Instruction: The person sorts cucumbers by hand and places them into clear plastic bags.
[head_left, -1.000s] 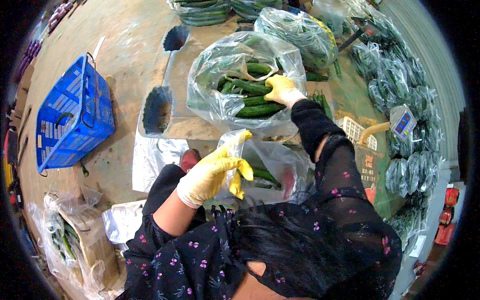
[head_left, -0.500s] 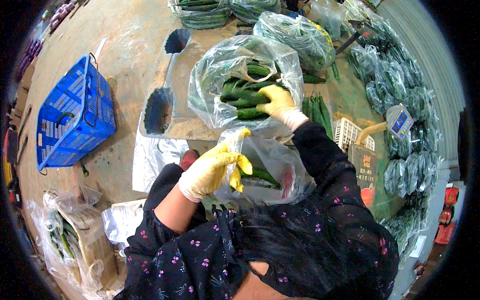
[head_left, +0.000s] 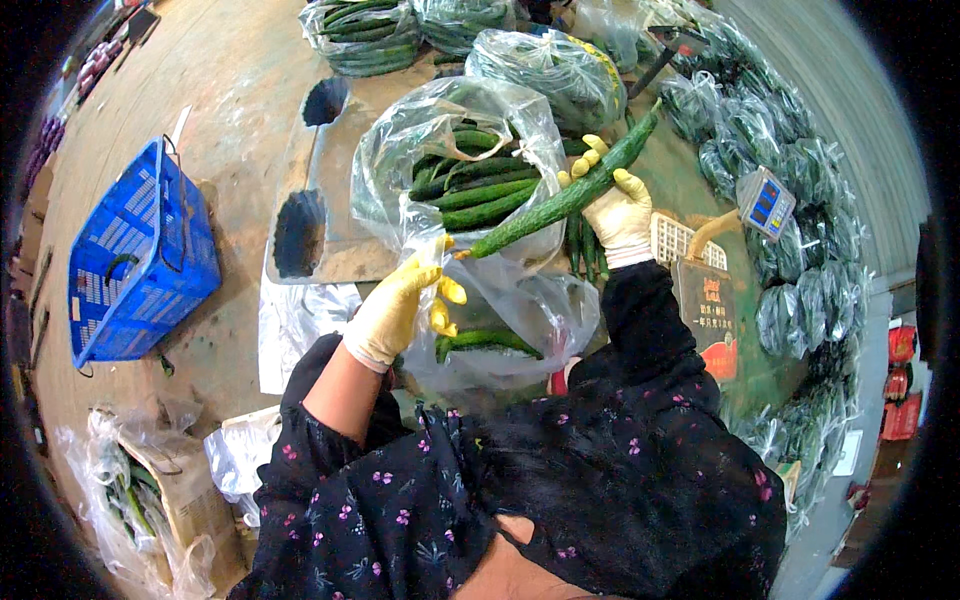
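My right hand (head_left: 618, 218), in a pale yellow glove, is closed around a long green cucumber (head_left: 555, 208). The cucumber slants from upper right down toward my left hand (head_left: 392, 308), which is also gloved. That hand's bent fingers grip the rim of a clear plastic bag (head_left: 560, 325), and the cucumber's lower tip is close to them. Inside this bag lies one cucumber (head_left: 490, 342). Just beyond stands a larger open plastic bag (head_left: 378, 140) holding several cucumbers (head_left: 485, 195). A few loose cucumbers (head_left: 588, 245) lie by my right wrist.
A blue plastic basket (head_left: 190, 290) stands on the left. Filled cucumber bags (head_left: 550, 75) sit beyond the platform (head_left: 370, 240), and many more bags (head_left: 785, 260) line the right. A scale with a display (head_left: 766, 203) and a white crate (head_left: 680, 243) are nearer my right arm.
My right hand has lifted a cucumber out of the large bag and brought it to the right and nearer, over the smaller bag. The left hand stays at that bag's rim.
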